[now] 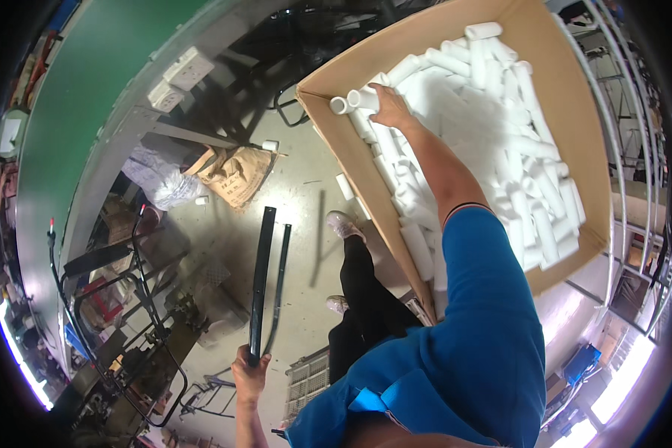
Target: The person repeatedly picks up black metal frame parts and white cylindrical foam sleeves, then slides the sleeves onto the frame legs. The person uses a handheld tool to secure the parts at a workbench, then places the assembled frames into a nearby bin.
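Observation:
My left hand (250,375) is closed round the lower end of a black metal tube frame (262,276), whose two long bars stand up side by side over the floor. With my right arm stretched far forward, my right hand (391,109) reaches into a large cardboard box (586,149) at its left corner. Its fingers are wrapped on a white foam tube (361,99) with an open round end. A second white tube (339,105) lies just left of it, against the box wall. Many more white foam tubes (534,145) lie in a loose heap inside the box.
A green-topped workbench (75,97) with wall sockets runs along the left. Below it are a brown paper sack (239,175) and black metal frames (116,299). A grey plastic crate (306,377) stands near my legs. Metal racking (608,112) borders the box on the right.

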Motion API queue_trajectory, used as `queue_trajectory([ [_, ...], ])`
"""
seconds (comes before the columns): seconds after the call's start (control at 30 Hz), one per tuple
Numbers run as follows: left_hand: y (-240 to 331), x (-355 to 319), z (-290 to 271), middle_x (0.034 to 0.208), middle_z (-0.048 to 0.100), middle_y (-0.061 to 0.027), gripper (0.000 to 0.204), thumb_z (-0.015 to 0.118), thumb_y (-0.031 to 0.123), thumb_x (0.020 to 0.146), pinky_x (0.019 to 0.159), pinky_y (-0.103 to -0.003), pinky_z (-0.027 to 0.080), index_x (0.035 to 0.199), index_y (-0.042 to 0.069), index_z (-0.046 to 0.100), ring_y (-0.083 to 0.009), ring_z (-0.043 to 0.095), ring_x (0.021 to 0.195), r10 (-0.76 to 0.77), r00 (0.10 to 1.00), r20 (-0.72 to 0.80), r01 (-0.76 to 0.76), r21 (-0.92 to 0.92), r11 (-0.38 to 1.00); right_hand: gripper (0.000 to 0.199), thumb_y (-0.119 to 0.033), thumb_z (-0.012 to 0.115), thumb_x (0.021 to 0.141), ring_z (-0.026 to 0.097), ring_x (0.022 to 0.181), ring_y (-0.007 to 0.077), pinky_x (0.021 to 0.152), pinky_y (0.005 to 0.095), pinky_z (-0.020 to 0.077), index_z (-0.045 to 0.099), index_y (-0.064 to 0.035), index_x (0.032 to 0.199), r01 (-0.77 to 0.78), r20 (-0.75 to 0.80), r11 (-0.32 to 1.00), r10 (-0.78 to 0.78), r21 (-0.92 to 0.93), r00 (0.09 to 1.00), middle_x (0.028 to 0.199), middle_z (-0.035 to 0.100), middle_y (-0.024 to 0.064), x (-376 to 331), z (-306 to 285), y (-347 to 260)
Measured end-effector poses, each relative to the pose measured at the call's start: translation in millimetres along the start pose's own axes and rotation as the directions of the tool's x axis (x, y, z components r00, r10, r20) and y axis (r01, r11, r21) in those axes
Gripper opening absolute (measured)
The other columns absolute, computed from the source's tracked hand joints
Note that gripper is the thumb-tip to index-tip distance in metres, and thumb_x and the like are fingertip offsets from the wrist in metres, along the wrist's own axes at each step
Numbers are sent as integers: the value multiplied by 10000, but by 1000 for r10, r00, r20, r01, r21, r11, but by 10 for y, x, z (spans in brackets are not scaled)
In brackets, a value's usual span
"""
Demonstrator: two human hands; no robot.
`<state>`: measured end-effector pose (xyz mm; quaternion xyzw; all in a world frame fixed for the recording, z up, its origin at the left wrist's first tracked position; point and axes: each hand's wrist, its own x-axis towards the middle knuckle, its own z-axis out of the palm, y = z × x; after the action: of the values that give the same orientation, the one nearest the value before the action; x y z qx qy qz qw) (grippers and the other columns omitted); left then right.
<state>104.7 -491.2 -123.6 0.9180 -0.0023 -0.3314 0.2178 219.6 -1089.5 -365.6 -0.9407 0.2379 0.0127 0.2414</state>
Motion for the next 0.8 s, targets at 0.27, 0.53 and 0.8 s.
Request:
queue_trajectory([
  [0.27,446,713,-186,638,529,-193,338,725,158,715,535,-371,442,983,23,569,-353,519,543,71,997,-26,-64,195,979,445,-183,696,625,574,981,315,849,416,447,612,-181,1062,207,107,970,-221,130,969,1112,579,68,403,411,-419],
  [0.53,635,87,-713,600,527,-154,274,689,106,746,530,-316,440,985,27,581,-275,525,508,120,976,-181,-113,44,993,368,-197,742,730,620,650,202,562,315,508,584,-30,1018,-272,294,-196,88,942,952,829,634,100,-477,-1394,-2167],
  [0.8,37,-819,-1013,560,500,-108,265,686,107,742,489,-263,390,978,37,587,-173,455,467,70,926,-370,-160,-219,962,339,-293,701,760,557,570,169,507,325,475,575,-67,978,-436,412,-143,-171,888,895,732,597,54,-936,-1856,-3588],
])
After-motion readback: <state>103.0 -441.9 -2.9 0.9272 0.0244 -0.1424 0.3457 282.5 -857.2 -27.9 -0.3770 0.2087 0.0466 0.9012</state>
